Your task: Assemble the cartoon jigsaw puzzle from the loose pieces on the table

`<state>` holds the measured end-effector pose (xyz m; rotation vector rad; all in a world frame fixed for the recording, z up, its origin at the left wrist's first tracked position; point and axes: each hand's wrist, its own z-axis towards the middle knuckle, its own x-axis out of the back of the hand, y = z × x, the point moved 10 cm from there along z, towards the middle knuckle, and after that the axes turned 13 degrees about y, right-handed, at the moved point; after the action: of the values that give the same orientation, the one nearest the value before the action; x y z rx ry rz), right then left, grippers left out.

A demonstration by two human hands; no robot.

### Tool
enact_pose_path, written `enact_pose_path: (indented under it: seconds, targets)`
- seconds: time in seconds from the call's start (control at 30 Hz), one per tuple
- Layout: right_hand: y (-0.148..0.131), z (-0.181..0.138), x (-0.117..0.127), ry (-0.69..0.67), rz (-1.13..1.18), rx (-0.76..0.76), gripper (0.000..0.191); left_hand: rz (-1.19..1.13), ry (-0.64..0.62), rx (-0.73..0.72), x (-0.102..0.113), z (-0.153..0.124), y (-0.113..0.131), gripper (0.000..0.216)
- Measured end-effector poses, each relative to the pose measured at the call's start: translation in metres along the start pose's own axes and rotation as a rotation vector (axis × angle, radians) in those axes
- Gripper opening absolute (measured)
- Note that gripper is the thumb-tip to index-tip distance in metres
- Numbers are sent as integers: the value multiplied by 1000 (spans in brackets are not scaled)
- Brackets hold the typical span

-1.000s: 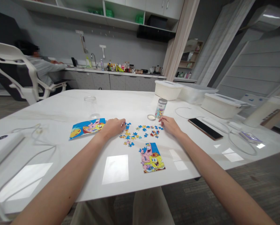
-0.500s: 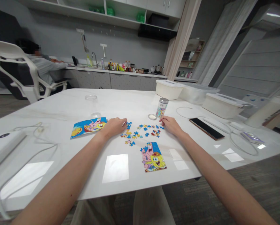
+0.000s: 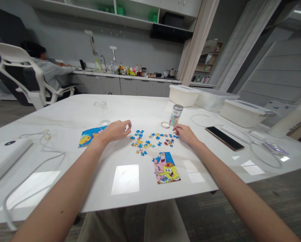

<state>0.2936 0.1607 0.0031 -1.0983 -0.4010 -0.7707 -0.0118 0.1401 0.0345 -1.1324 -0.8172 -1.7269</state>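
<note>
the left hand (image 3: 116, 129) is just above the table (image 3: 65, 114), over the right end of the picture (image 3: 88, 137) and just left of the loose pieces (image 3: 150, 141). its fingers are curled in, loosely closed, and the thumb comes near the forefinger. i cannot tell if a piece is between them.

the right hand (image 3: 185, 133) lies low at the right edge of the pieces, palm down, fingers stretched out and gripping nothing. its fingertips (image 3: 176, 128) are at the nearest blue pieces, touching or almost touching.

the pieces are scattered between the two hands, mostly blue, some yellow and red, lying flat. just in front of them, nearer to the person, lies the puzzle (image 3: 167, 167), a joined part showing two cartoon figures, with an uneven upper left edge.

behind the right hand a small jar (image 3: 176, 115) stands upright, and a small round lid (image 3: 165, 124) lies just left of it. to the right a dark phone (image 3: 224, 138) lies flat, with a white cable (image 3: 263, 158) near it. white boxes (image 3: 183, 95) stand at the far right side of the table. far at the left another person (image 3: 52, 72) sits in a white chair (image 3: 19, 70).
</note>
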Motion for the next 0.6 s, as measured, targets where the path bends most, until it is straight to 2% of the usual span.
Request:
enact_pose_path:
  seconds: [0.13,0.37,0.6]
  targets:
    - [0,0,0,-5,-1,-5,24,-105,-110,-38,1,-7,1,25]
    - [-1,-1,1,-13,-4,-11,24,-209,-269,-19,-12,-13,10,42]
    - [0,-1,0,-17,-10,-8,24,-225,-279,-32,-12,-12,7,38]
